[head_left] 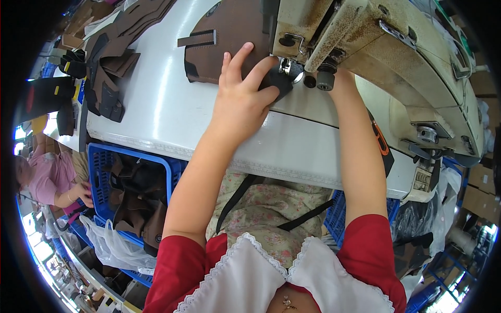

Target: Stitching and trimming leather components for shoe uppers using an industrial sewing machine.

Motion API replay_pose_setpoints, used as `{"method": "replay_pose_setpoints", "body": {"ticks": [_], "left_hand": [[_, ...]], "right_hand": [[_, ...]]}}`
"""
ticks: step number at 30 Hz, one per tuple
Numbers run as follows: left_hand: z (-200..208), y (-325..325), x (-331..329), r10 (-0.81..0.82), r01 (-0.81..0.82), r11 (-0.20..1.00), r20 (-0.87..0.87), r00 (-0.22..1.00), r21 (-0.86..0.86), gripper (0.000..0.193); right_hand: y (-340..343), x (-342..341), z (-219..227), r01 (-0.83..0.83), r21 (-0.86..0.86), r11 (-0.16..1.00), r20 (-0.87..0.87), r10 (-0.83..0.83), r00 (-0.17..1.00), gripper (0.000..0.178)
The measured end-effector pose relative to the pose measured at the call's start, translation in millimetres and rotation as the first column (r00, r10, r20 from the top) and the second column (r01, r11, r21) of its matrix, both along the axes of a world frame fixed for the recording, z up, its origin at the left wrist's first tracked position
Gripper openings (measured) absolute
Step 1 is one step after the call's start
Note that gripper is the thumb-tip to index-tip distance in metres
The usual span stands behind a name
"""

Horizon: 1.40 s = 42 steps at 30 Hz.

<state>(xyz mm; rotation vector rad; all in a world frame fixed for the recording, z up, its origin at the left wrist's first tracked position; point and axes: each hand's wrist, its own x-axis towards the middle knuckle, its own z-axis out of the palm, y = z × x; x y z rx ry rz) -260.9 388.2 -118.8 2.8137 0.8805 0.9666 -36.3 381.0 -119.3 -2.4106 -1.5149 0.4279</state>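
Under the head of a worn cream sewing machine [376,47] lies a flat brown leather-like panel [229,23] with dark patches along its edges. A short strip [196,39] lies across its left side. My left hand [241,99] rests on the panel with its fingers spread, the index fingertip close to the metal presser foot [286,67]. Behind the machine head, my right hand [342,79] shows only near the wrist. Its fingers are hidden, so what they touch cannot be seen.
Brown cut pieces [112,60] lie in a pile on the white table [156,99], at the left. Below its edge stands a blue basket [169,175] of brown pieces, beside a white plastic bag [117,245]. A black-and-orange item [382,138] lies beside my right forearm. A person in pink [52,177] sits far left.
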Motion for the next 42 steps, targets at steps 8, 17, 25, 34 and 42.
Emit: {"method": "replay_pose_setpoints", "body": {"ticks": [8,17,25,34,42], "left_hand": [[1,4,-1,-0.032,0.032,0.999,0.002,0.999,0.024,0.019],[-4,9,-3,-0.037,0.036,0.996,0.011,0.999,0.076,0.018],[-8,6,-2,0.008,-0.01,0.993,0.024,1.0,0.116,0.019],[-10,9,-2,0.005,-0.009,0.992,0.032,0.999,0.126,0.019],[-10,10,-2,0.04,-0.044,0.991,0.034,0.999,0.127,0.023]], "right_hand": [[-1,0,-3,0.004,0.02,1.0,0.002,-0.004,1.0,0.035],[-5,3,-6,0.009,0.033,0.999,0.006,-0.01,1.0,0.035],[-7,6,-7,-0.04,0.084,0.996,-0.038,0.044,0.998,0.035],[-6,6,-6,0.007,0.05,0.999,0.007,-0.008,1.0,0.034],[-7,5,-4,0.012,0.057,0.998,0.015,-0.013,1.0,0.034]]}}
